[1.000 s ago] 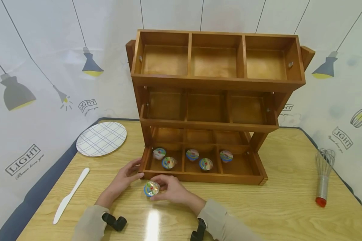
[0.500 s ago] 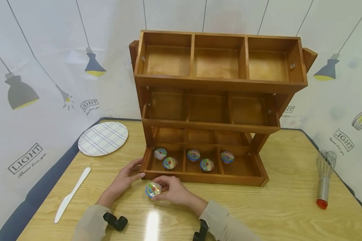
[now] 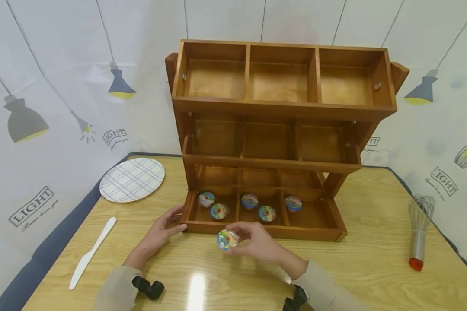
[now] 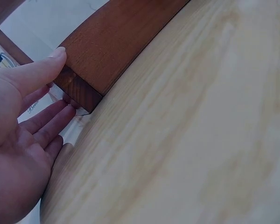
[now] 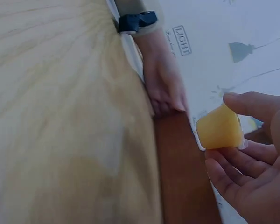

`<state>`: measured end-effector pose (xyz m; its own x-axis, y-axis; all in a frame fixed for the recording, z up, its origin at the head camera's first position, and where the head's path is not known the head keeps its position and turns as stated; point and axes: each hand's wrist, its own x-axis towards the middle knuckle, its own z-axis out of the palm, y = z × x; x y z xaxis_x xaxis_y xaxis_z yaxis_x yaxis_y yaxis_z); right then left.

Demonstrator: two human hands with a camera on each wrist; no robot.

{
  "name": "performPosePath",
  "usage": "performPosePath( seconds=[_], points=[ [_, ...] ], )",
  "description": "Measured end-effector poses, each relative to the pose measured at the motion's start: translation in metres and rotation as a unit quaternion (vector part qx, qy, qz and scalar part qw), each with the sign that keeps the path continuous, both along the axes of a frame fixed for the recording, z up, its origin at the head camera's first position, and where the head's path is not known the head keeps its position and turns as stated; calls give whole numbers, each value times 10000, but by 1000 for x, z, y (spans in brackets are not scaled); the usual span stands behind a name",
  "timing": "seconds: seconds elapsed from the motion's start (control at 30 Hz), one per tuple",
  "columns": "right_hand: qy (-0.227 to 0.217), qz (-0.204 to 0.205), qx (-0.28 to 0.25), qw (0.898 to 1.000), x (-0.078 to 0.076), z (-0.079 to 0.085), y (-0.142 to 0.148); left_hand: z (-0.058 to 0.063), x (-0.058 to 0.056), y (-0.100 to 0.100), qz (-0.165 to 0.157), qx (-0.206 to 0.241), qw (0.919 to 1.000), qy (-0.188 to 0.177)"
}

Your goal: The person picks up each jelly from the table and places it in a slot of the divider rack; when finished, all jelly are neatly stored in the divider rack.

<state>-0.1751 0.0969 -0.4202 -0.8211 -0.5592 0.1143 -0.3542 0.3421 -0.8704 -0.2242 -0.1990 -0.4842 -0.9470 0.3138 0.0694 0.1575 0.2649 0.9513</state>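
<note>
My right hand [image 3: 258,243] pinches a jelly cup [image 3: 227,239] between thumb and fingers, just in front of the wooden shelf rack [image 3: 272,232]. In the right wrist view the jelly cup [image 5: 220,128] shows yellow-orange contents, and its foil lid faces away. My left hand [image 3: 160,231] holds the rack's lower left front corner. The left wrist view shows its thumb on the front board [image 4: 116,39] and its fingers by the side. Several foil-lidded jelly cups lie in the bottom tier: two in the left compartment, two in the middle, one jelly cup [image 3: 293,203] in the right.
The rack's upper two tiers have three compartments each. A checked plate [image 3: 132,180] and a white plastic knife [image 3: 92,254] lie on the table [image 3: 373,268] at the left. A whisk [image 3: 419,233] with a red end lies far right. A printed backdrop stands behind.
My right hand has moved to the right with the jelly cup, from beside the left hand to before the rack's left-middle part. The left hand has stayed at the corner.
</note>
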Motion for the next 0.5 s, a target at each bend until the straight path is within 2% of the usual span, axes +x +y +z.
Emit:
performPosePath(
  seconds=[0.2,0.3,0.5],
  points=[
    [489,-447,87,9978,-3,11,58,1,1,-3,12,-66,9999,75],
    [608,-813,353,9942,-9,15,88,2,2,-3,6,-81,9999,94],
    [548,-1802,1153,9753,-25,11,145,2,2,1,-32,41,9999,91]
  ],
)
